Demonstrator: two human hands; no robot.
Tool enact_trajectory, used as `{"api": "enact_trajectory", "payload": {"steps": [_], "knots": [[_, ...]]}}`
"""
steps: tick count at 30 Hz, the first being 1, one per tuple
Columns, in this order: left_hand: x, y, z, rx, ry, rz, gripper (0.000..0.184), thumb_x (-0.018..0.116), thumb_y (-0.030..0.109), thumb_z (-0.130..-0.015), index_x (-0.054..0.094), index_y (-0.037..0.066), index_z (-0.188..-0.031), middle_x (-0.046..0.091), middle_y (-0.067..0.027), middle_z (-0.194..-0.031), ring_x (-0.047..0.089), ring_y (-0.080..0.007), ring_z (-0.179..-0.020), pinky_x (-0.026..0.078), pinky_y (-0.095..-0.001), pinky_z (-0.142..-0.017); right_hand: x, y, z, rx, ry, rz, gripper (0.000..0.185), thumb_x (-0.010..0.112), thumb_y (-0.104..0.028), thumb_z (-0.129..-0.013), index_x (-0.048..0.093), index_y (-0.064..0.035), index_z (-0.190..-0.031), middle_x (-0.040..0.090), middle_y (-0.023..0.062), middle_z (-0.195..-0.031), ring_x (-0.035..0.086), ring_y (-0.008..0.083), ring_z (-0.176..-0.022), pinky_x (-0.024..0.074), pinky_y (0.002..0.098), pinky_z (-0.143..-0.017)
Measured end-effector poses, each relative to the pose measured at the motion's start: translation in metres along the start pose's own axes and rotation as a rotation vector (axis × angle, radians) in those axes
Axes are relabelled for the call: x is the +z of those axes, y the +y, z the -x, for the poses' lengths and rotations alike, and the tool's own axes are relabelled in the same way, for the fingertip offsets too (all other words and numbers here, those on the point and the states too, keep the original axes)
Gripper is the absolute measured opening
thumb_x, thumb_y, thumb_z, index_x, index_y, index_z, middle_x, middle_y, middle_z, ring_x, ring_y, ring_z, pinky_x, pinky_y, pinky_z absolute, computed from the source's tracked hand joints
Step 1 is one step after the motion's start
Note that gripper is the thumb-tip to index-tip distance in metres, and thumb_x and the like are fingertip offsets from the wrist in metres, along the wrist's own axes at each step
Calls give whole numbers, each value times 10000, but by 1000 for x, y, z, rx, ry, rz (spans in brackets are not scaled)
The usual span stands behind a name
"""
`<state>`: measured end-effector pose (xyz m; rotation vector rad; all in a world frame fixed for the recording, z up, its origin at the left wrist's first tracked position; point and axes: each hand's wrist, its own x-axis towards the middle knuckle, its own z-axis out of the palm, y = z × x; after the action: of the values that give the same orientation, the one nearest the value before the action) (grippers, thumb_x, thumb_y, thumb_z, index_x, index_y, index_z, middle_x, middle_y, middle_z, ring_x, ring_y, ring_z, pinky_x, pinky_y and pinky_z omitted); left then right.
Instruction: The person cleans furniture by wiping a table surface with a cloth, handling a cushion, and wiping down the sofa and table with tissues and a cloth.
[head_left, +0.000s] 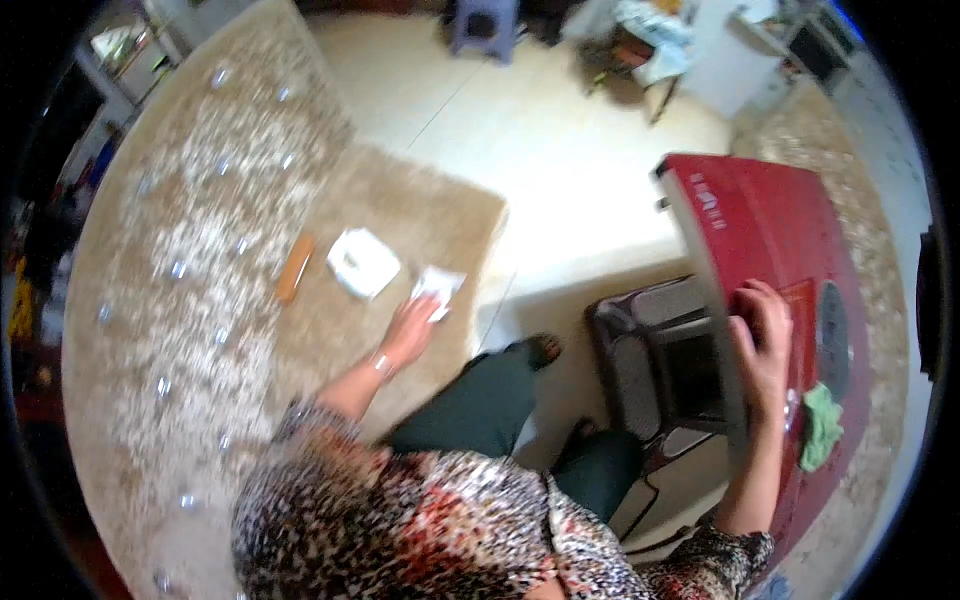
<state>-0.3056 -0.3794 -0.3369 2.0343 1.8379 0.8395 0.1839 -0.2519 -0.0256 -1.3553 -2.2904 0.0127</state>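
My left hand (408, 332) reaches over a tan mat on the left, its fingers closed on a white tissue (447, 280). Just beyond it lies a white packet (372, 266) that looks like a tissue pack. A brown bar-shaped object (295, 268) is further left on the same mat. On the right, my right hand (764, 325) rests on a large red panel (760, 225), near its grey edge; the fingers are bent and somewhat apart. A crumpled green cloth (822, 428) sits on the panel below that hand, with a grey oval part (832, 335) above the cloth.
A dark-framed stool-like piece (628, 345) with grey pads stands between my legs and the red panel. Shiny buttons dot the patterned tan upholstery (190, 330) at left. Across the pale tiled floor (590, 190) stand a purple stool (485, 28) and a chair with cloths (645, 45).
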Motion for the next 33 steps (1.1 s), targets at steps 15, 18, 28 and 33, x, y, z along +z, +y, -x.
{"api": "enact_trajectory", "payload": {"steps": [15, 18, 28, 33], "knots": [[-35, -68, 10, -186, 195, -152, 402, 616, -49, -833, 651, 71, -1215, 549, -177, -1341, 488, -374, -1294, 399, -460, -1111, -4, -11, 5, -43, 44, 26, 372, 711, -294, -870, 655, -86, -1174, 614, 142, -1296, 529, 332, -1252, 390, 470, -1037], [-32, -83, -24, -219, 159, -197, 428, 628, -1, -864, 625, 74, -1285, 521, -182, -1408, 456, -376, -1342, 370, -465, -1138, -5, -14, 1, -43, 62, 18, 362, 715, -288, -856, 662, -87, -1152, 626, 133, -1267, 535, 329, -1234, 394, 471, -1023], [-11, -59, -21, -301, 102, -277, 477, 580, 46, -924, 554, 87, -1399, 417, -199, -1541, 340, -387, -1453, 261, -490, -1200, -4, -13, 1, -52, 73, 4, 348, 713, -291, -840, 668, -87, -1119, 632, 111, -1234, 542, 317, -1196, 397, 459, -999], [-26, -5, 75, -102, -87, -183, 525, 560, 48, -901, 541, 88, -1424, 374, -244, -1558, 291, -423, -1478, 224, -511, -1205, -4, -13, 6, -50, 80, 2, 337, 707, -287, -863, 669, -87, -1131, 627, 120, -1255, 535, 317, -1220, 388, 455, -1019]]}}
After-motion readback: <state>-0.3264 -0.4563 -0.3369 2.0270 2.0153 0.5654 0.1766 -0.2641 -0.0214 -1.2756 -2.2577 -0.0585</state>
